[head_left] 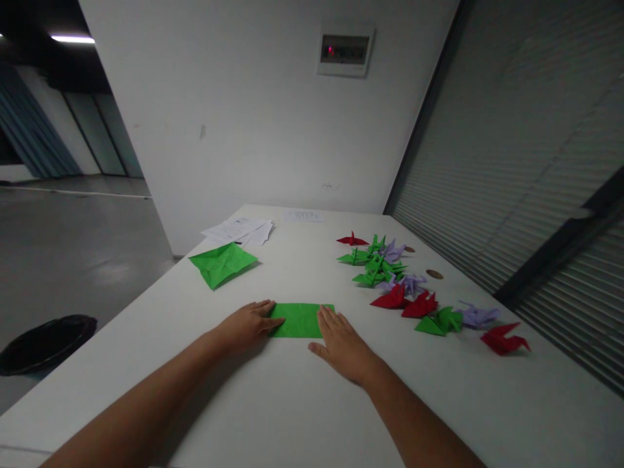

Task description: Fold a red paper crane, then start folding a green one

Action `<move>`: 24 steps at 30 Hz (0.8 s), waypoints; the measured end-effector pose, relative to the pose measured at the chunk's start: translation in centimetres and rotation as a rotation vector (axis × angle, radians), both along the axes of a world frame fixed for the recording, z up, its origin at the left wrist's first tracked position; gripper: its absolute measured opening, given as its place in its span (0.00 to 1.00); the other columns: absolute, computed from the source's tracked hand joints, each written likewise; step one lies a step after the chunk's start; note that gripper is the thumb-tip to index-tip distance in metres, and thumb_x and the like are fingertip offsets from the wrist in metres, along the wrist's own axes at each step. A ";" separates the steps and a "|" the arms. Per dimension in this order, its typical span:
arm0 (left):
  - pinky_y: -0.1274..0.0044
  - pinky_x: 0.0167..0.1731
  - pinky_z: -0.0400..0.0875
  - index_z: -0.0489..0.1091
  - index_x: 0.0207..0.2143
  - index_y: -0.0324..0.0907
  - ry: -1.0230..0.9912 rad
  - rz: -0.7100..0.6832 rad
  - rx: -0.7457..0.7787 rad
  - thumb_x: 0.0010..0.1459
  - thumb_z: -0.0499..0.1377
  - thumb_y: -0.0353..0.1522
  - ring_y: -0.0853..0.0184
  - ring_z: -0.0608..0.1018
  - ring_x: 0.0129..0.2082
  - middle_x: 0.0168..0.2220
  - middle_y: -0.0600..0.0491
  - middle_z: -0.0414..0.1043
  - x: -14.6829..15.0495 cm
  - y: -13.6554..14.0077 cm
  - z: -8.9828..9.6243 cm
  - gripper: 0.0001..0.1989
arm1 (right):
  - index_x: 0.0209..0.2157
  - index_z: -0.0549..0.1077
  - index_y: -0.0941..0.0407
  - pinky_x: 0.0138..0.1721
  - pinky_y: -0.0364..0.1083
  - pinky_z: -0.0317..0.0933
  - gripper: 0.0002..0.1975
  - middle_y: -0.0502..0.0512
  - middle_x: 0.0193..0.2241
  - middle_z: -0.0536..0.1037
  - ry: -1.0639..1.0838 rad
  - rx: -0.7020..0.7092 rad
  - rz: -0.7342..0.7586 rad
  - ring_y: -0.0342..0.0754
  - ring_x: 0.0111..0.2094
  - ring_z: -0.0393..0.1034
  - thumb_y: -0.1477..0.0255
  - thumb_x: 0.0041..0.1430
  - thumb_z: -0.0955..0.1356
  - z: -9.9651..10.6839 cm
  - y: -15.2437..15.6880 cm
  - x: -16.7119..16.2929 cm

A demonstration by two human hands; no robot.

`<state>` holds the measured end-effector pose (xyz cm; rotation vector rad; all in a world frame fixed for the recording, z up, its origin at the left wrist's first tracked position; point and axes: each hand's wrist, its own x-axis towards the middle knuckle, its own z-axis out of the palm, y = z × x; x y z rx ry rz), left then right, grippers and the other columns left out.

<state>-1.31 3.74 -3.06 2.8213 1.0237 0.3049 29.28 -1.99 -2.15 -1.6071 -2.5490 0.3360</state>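
Observation:
A green sheet of paper point(297, 320), folded into a rectangle, lies flat on the white table point(292, 403) in front of me. My left hand point(248, 327) rests on its left end, thumb and fingers apart. Across the right end lies my right hand point(344, 341), flat, with the fingers stretched out and the thumb apart on the table side. Both palms face down, and neither hand grips the paper. Beyond my left hand sits another green sheet point(223, 263), creased and opened out, with its edges slightly raised.
Several folded paper cranes, among them a red crane point(504, 338), a green crane point(441, 320) and a purple crane point(478, 316), spread along the table's right side. Printed papers point(238, 229) lie at the far left. A black-lined bin point(46, 344) stands on the floor left of the table.

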 end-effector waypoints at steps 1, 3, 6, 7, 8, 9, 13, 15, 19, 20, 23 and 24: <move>0.52 0.63 0.67 0.72 0.64 0.49 -0.002 0.006 0.000 0.67 0.57 0.28 0.43 0.69 0.67 0.68 0.39 0.64 -0.1 0.1 -0.1 0.24 | 0.72 0.53 0.70 0.73 0.62 0.40 0.44 0.76 0.73 0.47 -0.009 -0.001 -0.009 0.64 0.75 0.41 0.49 0.71 0.61 0.0 0.0 0.1; 0.51 0.63 0.67 0.72 0.64 0.49 0.011 0.013 0.002 0.67 0.57 0.28 0.43 0.69 0.67 0.68 0.38 0.64 -0.4 0.2 -0.2 0.24 | 0.72 0.52 0.71 0.73 0.62 0.40 0.45 0.76 0.73 0.47 -0.020 -0.001 -0.023 0.64 0.75 0.41 0.48 0.71 0.60 -0.1 0.1 0.4; 0.51 0.63 0.66 0.69 0.66 0.51 0.070 0.017 0.016 0.67 0.57 0.28 0.43 0.67 0.68 0.69 0.38 0.63 -0.6 0.3 -0.3 0.26 | 0.72 0.52 0.71 0.73 0.63 0.39 0.46 0.77 0.73 0.46 -0.022 -0.006 -0.046 0.65 0.75 0.41 0.48 0.71 0.60 -0.1 0.3 0.9; 0.51 0.63 0.66 0.68 0.66 0.51 0.089 0.017 0.023 0.68 0.57 0.28 0.44 0.67 0.68 0.69 0.38 0.62 -0.6 0.3 -0.3 0.26 | 0.73 0.52 0.70 0.73 0.64 0.39 0.46 0.76 0.73 0.46 -0.026 -0.008 -0.054 0.65 0.75 0.41 0.47 0.71 0.59 -0.1 0.3 1.1; 0.52 0.63 0.66 0.68 0.66 0.51 0.101 0.018 0.031 0.68 0.57 0.28 0.44 0.67 0.68 0.69 0.38 0.62 -0.6 0.3 -0.3 0.26 | 0.73 0.52 0.70 0.73 0.64 0.39 0.46 0.76 0.73 0.46 -0.032 -0.010 -0.062 0.65 0.75 0.41 0.47 0.71 0.59 -0.1 0.3 1.2; 0.52 0.63 0.66 0.68 0.66 0.51 0.107 0.021 0.036 0.68 0.57 0.28 0.44 0.67 0.68 0.69 0.38 0.62 -0.6 0.3 -0.3 0.26 | 0.73 0.52 0.70 0.73 0.64 0.39 0.46 0.76 0.73 0.46 -0.041 -0.013 -0.069 0.65 0.75 0.40 0.47 0.71 0.58 -0.1 0.4 1.4; 0.53 0.64 0.66 0.70 0.65 0.50 0.105 0.030 0.030 0.69 0.57 0.31 0.44 0.67 0.68 0.69 0.38 0.63 -0.7 0.2 -0.2 0.23 | 0.73 0.50 0.70 0.73 0.63 0.38 0.47 0.75 0.74 0.44 -0.061 -0.029 -0.089 0.64 0.75 0.39 0.46 0.71 0.57 -0.1 0.5 1.8; 0.53 0.64 0.66 0.71 0.64 0.49 0.077 0.023 0.017 0.70 0.58 0.36 0.44 0.67 0.68 0.68 0.38 0.63 -0.8 0.2 0.0 0.22 | 0.73 0.50 0.70 0.73 0.62 0.37 0.47 0.74 0.74 0.44 -0.069 -0.037 -0.098 0.63 0.75 0.39 0.46 0.71 0.57 -0.1 0.5 1.9; 0.57 0.65 0.66 0.77 0.59 0.48 -0.033 -0.006 0.004 0.71 0.56 0.42 0.47 0.69 0.67 0.66 0.41 0.67 -0.7 0.3 0.3 0.19 | 0.73 0.50 0.69 0.73 0.62 0.39 0.46 0.73 0.74 0.45 -0.091 -0.028 -0.098 0.63 0.75 0.39 0.46 0.71 0.56 -0.1 0.5 1.9; 0.57 0.65 0.66 0.78 0.57 0.48 -0.055 -0.008 0.004 0.71 0.56 0.42 0.48 0.69 0.67 0.66 0.41 0.68 -0.6 0.3 0.4 0.19 | 0.73 0.51 0.69 0.73 0.62 0.39 0.46 0.73 0.74 0.45 -0.092 -0.024 -0.095 0.63 0.75 0.40 0.46 0.71 0.56 -0.1 0.5 1.9; 0.58 0.65 0.66 0.80 0.55 0.47 -0.076 -0.003 0.009 0.70 0.58 0.43 0.48 0.70 0.66 0.64 0.42 0.70 -0.4 0.3 0.5 0.18 | 0.73 0.52 0.69 0.73 0.63 0.40 0.45 0.74 0.74 0.47 -0.088 -0.006 -0.100 0.64 0.75 0.41 0.47 0.71 0.58 -0.1 0.5 1.9; 0.58 0.65 0.66 0.80 0.54 0.47 -0.072 -0.001 0.009 0.70 0.58 0.42 0.48 0.70 0.66 0.64 0.41 0.70 -0.3 0.3 0.5 0.18 | 0.73 0.53 0.69 0.73 0.63 0.40 0.45 0.74 0.73 0.47 -0.088 -0.001 -0.105 0.64 0.75 0.42 0.47 0.70 0.58 -0.1 0.5 1.9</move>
